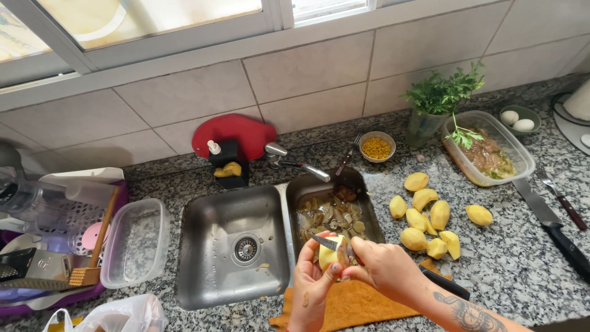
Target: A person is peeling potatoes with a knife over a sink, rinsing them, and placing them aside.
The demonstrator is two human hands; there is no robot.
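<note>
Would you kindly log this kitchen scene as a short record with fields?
Left hand: holds a potato
Right hand: holds a knife on the potato
Below hands: orange cloth
Small sink: peels
Counter: peeled potatoes, black knife
By wall: corn bowl, herbs

We see the sink (pixel 209 289) sunk into the middle of the counter (pixel 522 258), with a smaller basin (pixel 362 215) of peelings just right of it and the tap (pixel 295 161) behind both at the back edge. Right of the basin lie the peeled potatoes (pixel 430 224), with a food tub (pixel 519 150), herb jar (pixel 424 126) and corn bowl (pixel 377 147) behind them. Our hands (pixel 369 267) hold a potato (pixel 329 255) and knife (pixel 326 241) over the front edge, above a cloth (pixel 356 304); an empty tub (pixel 135 243) sits left of the sink.
</note>
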